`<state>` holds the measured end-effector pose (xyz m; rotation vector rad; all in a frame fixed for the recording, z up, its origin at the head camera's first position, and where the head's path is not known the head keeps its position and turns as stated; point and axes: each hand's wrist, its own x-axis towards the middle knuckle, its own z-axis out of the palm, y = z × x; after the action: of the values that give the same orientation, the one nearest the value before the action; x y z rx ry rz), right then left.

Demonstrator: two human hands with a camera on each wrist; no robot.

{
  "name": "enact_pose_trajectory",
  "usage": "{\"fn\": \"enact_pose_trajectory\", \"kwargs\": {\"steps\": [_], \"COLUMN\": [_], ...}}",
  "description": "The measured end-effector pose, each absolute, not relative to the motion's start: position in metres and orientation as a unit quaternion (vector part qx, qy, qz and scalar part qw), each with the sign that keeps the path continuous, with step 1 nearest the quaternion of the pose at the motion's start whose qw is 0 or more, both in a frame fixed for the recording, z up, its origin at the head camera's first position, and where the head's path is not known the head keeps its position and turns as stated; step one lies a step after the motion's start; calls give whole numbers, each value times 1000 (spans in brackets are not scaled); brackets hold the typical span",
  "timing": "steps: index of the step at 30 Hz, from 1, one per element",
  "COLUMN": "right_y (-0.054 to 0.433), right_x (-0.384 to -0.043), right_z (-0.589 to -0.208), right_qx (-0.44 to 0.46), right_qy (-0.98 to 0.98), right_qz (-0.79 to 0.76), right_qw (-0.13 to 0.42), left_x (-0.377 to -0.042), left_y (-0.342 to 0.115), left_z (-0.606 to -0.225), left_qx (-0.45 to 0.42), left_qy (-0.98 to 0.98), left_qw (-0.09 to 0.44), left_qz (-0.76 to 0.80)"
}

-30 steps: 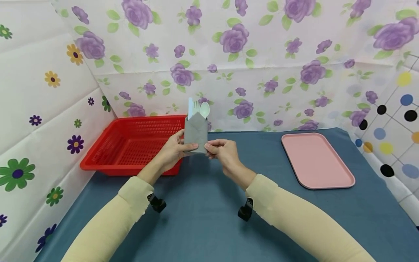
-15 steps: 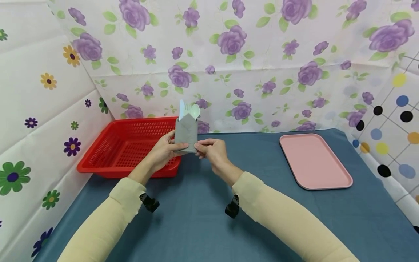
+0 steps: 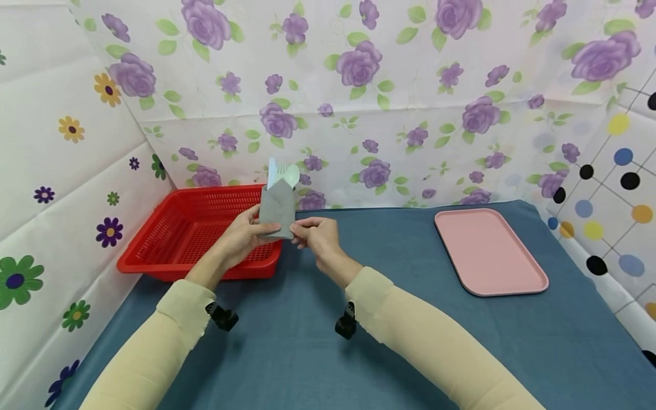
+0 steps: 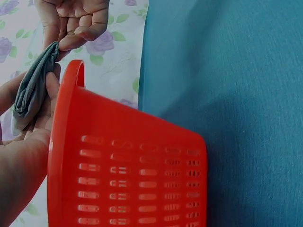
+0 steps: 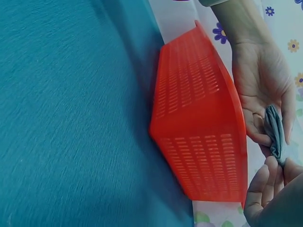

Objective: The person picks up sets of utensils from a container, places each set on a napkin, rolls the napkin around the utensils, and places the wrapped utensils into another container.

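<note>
A folded grey napkin pouch (image 3: 277, 206) is held upright in the air, with a pale knife (image 3: 271, 172), fork (image 3: 280, 172) and spoon (image 3: 292, 175) standing out of its top. My left hand (image 3: 241, 234) grips the pouch's left side, thumb across its front. At the lower right corner, my right hand (image 3: 319, 236) pinches the pouch between thumb and fingers. Both wrist views show the pouch from underneath, its folded bottom edge (image 4: 35, 85) lying between the two hands.
Behind and below my left hand stands a red perforated basket (image 3: 154, 256) on the blue cloth-covered table (image 3: 287, 347). A pink tray (image 3: 492, 250) lies at the right. Floral sheets (image 3: 338, 136) close off the back and sides.
Both hands, with the pouch and cutlery, have shifted left in the head view and now overlap the basket's right end more. The whole scene has also drifted slightly left.
</note>
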<state>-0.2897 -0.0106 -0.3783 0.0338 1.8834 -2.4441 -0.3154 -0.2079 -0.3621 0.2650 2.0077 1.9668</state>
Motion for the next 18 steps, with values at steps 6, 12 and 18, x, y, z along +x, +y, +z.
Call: {"fn": "enact_pose_trajectory", "kwargs": {"steps": [6,12,18], "right_y": [-22,-29,-32], "right_x": [-289,-289,-289], "right_z": [-376,-376,-376], "right_qx": [16,17,29], "right_qy": [616,620,624], "right_qz": [-787,-784,-781], "right_qw": [21,22,22], "left_x": [-314,-314,-313], "left_y": [-213,-220,-222], "left_z": [-359,-359,-361], "left_qx": [85,75,73], "left_qy": [715,723,723], "left_qw": [148,145,134], "left_qz": [678,671,673]}}
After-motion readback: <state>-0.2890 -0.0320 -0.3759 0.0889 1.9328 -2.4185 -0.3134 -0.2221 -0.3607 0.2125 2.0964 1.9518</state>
